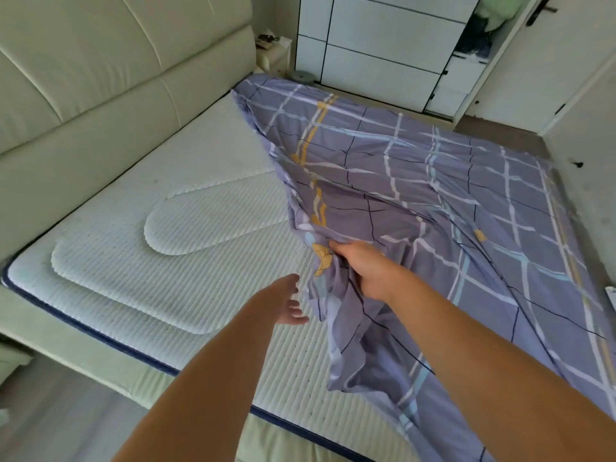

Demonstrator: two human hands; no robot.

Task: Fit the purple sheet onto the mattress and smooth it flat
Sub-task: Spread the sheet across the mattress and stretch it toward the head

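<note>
The purple sheet [433, 181], checked with white, blue and yellow lines, covers the right half of the white quilted mattress [160, 255]. Its left part is lifted off the bed in a bunched fold. My right hand [361, 268] grips that fold near the middle of the bed, holding it up above the mattress. My left hand [286, 300] hovers just left of the hanging cloth with fingers spread, holding nothing. The left half of the mattress lies bare.
A cream padded headboard [100, 78] runs along the left. A small bedside table [273, 51] stands at the far corner, beside white wardrobe doors [376, 45]. A door [546, 61] and a wall bound the right side. Floor shows at the lower left.
</note>
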